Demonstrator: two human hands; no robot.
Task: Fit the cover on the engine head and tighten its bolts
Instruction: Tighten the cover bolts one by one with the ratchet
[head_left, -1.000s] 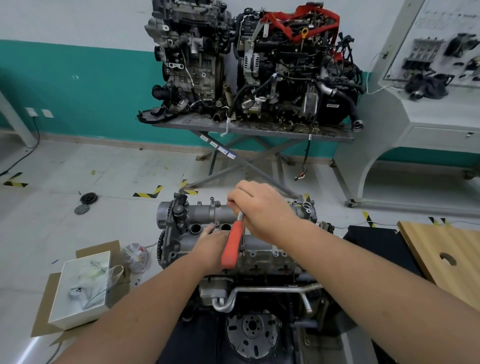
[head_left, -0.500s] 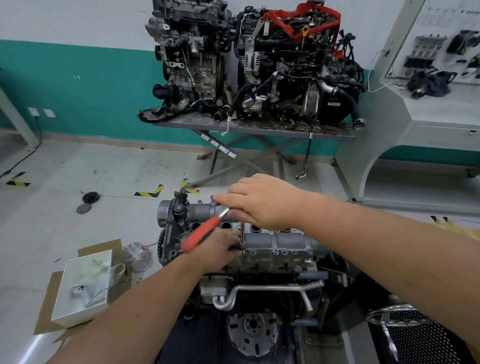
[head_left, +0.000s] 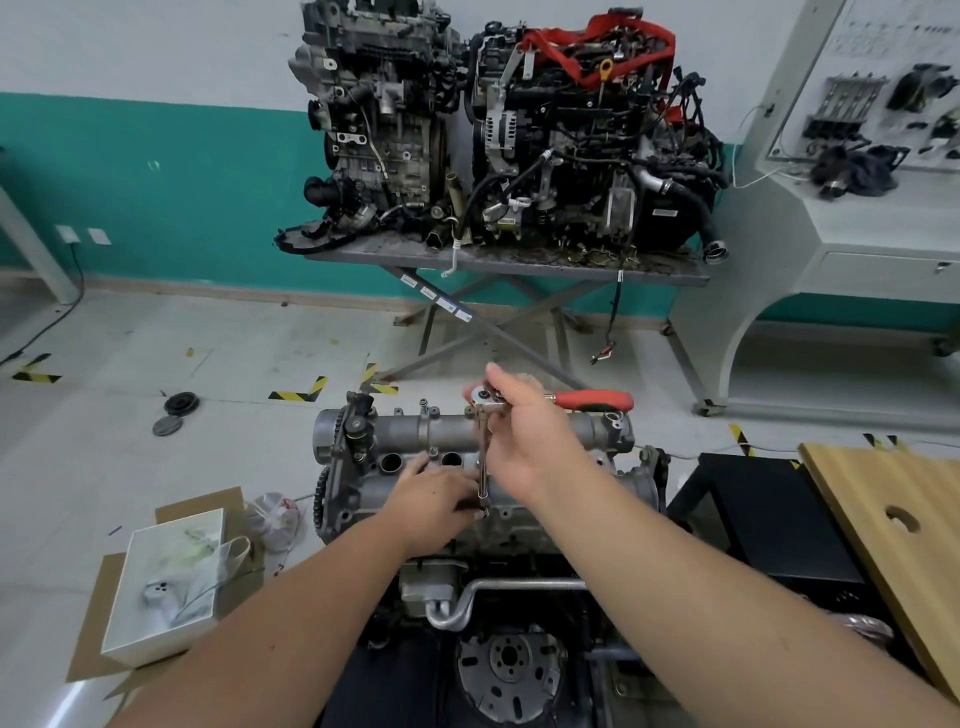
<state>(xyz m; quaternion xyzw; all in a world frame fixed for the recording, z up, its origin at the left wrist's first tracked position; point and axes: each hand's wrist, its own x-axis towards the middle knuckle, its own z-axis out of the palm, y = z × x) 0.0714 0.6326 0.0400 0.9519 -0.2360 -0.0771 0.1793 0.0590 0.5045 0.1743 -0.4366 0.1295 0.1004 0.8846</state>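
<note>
A: Ratchet (head_left: 592, 400) handle has swung from left of the cover (head_left: 519, 436) to its right. Another bolt turn made.

B: Right hand (head_left: 530, 441) clamps the ratchet head; left hand (head_left: 436, 499) pinches the extension's foot. Cover sits on the head.

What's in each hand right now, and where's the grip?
Right hand grips the ratchet near its head; left hand steadies the extension at its lower end.
</note>
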